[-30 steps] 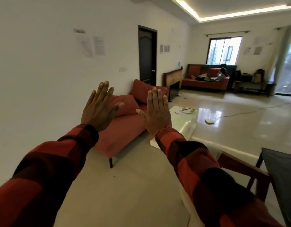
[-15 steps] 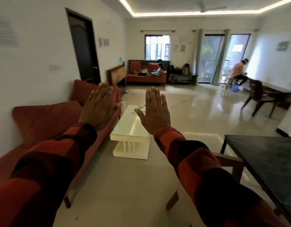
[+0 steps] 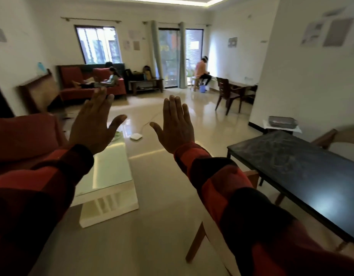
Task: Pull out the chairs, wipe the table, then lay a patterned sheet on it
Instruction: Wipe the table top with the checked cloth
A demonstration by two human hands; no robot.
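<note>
My left hand (image 3: pixel 92 124) and my right hand (image 3: pixel 175 126) are raised in front of me, palms away, fingers spread, holding nothing. A dark-topped table (image 3: pixel 303 172) stands at the right, below and right of my right arm. A wooden chair (image 3: pixel 194 242) is tucked at its near side, mostly hidden under my right sleeve. Another chair (image 3: pixel 329 136) shows at the table's far side. No cloth or patterned sheet is visible.
A white low table (image 3: pixel 110 186) stands on the floor at centre left, beside a red sofa (image 3: pixel 22 136). A small white device (image 3: pixel 136 136) with a cable lies on the floor. Far back sit two people, a second sofa, a chair and desk (image 3: pixel 229 92).
The view has swung right: the sofa slid off to the left and the dark table came further into view. My hands stay raised and open.
</note>
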